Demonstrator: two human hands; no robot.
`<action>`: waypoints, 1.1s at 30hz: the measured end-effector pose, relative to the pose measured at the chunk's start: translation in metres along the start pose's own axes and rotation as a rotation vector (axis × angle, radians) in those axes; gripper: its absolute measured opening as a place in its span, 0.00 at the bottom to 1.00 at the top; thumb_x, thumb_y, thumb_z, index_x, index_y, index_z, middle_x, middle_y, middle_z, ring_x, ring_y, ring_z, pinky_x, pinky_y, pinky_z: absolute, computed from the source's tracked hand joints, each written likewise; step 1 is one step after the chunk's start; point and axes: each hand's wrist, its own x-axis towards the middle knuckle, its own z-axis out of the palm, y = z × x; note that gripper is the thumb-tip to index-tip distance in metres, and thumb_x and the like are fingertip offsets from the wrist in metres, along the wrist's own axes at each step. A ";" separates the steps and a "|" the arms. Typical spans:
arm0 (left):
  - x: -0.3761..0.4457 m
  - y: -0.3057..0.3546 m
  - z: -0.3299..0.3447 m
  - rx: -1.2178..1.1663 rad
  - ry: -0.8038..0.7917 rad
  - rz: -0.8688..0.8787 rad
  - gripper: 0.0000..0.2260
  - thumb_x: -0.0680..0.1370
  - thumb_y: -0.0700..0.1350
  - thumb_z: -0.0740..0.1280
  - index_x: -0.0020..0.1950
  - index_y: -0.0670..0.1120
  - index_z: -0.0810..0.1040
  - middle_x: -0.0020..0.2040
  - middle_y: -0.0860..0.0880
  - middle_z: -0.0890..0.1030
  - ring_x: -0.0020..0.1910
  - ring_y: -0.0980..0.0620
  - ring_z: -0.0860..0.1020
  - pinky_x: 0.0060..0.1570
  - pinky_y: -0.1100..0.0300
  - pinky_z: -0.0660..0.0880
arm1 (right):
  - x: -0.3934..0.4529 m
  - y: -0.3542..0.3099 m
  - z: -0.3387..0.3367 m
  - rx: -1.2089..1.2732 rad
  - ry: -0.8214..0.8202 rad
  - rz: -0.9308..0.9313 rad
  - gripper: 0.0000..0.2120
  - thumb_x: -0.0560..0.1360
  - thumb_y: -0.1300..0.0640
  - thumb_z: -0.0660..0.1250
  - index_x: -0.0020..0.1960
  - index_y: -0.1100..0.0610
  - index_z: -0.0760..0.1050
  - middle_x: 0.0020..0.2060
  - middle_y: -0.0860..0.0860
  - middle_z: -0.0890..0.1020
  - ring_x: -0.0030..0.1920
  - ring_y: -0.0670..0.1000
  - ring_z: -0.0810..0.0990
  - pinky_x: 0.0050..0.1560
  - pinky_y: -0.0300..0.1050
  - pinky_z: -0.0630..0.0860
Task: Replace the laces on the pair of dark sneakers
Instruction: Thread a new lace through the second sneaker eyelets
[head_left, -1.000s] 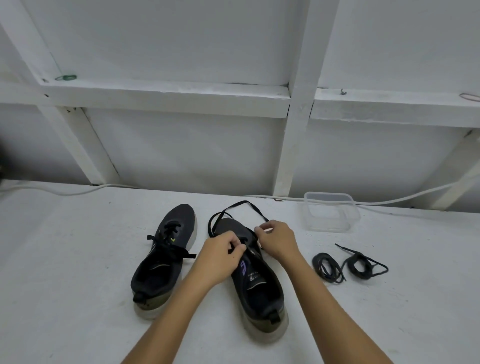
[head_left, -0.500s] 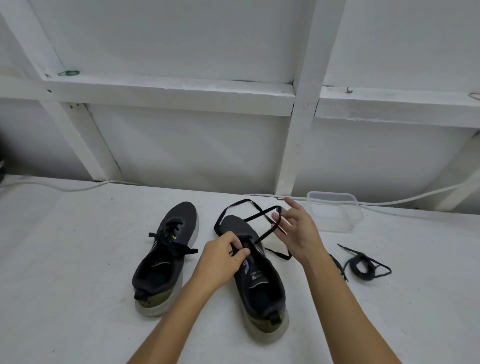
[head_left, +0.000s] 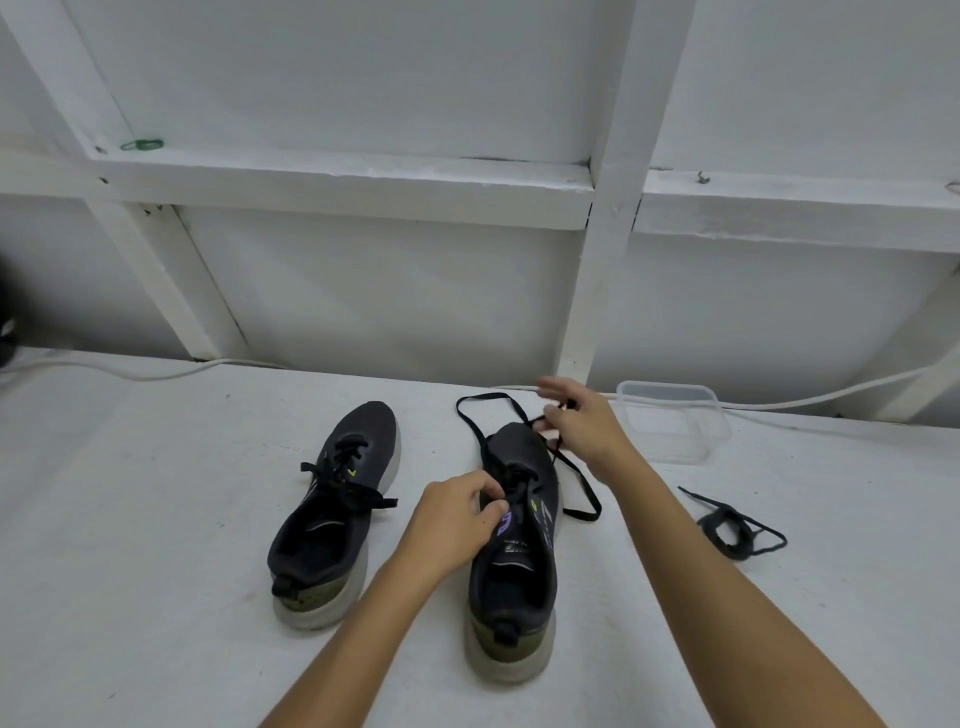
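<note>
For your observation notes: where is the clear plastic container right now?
The clear plastic container sits at the back right of the table, beside the right hand, against the wall.

Both sneakers: left sneaker (head_left: 332, 512) and right sneaker (head_left: 514, 551) have matt dark knit-cloth uppers and dull, scuffed pale rubbery soles with olive heel patches. Loose lace (head_left: 582, 493) is flat woven cloth, matt black; same for the coiled lace bundle (head_left: 730, 529). Container (head_left: 675, 426) is clear plastic, smooth, slightly frosted. Surface (head_left: 156, 519) is white, matt, faintly grainy. Wall frame (head_left: 343, 184) looks like painted wood, chalky white, chipped in spots. Cable (head_left: 831, 397) is smooth white plastic.
</note>
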 end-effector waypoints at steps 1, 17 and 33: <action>0.000 0.001 0.001 -0.003 -0.004 -0.005 0.03 0.79 0.50 0.69 0.50 0.52 0.81 0.28 0.55 0.71 0.30 0.65 0.72 0.32 0.71 0.68 | 0.002 -0.007 0.001 -0.039 -0.013 -0.082 0.22 0.79 0.69 0.62 0.55 0.42 0.81 0.54 0.42 0.85 0.47 0.44 0.85 0.42 0.37 0.78; 0.001 0.002 -0.009 0.015 -0.007 -0.014 0.02 0.76 0.52 0.73 0.43 0.57 0.84 0.41 0.56 0.79 0.43 0.60 0.76 0.39 0.73 0.66 | -0.069 0.014 -0.033 -0.931 0.248 0.188 0.23 0.81 0.45 0.63 0.73 0.51 0.71 0.67 0.56 0.75 0.62 0.60 0.78 0.56 0.50 0.74; 0.002 0.019 -0.023 -0.051 -0.128 -0.104 0.06 0.80 0.48 0.67 0.44 0.57 0.81 0.40 0.56 0.82 0.36 0.65 0.76 0.31 0.76 0.67 | -0.107 -0.019 0.001 -0.818 -0.166 0.000 0.13 0.79 0.53 0.63 0.57 0.49 0.84 0.52 0.49 0.85 0.51 0.49 0.83 0.47 0.35 0.75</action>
